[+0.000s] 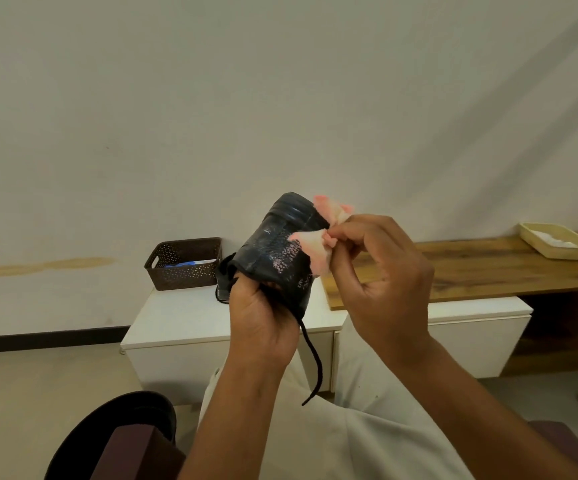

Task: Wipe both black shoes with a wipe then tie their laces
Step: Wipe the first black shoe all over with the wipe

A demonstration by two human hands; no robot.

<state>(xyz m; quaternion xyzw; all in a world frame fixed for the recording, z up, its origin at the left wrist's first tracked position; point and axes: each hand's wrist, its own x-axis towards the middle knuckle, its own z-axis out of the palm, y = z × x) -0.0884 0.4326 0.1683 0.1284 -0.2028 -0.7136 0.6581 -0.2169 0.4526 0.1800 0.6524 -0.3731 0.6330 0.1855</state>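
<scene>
Head view — left hand (263,317) holds black shoe (277,247) sole-up, toe away.

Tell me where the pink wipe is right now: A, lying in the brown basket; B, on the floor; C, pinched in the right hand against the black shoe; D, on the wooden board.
C: the right hand pinches the pink wipe against the black shoe, which the left hand holds up.
</scene>
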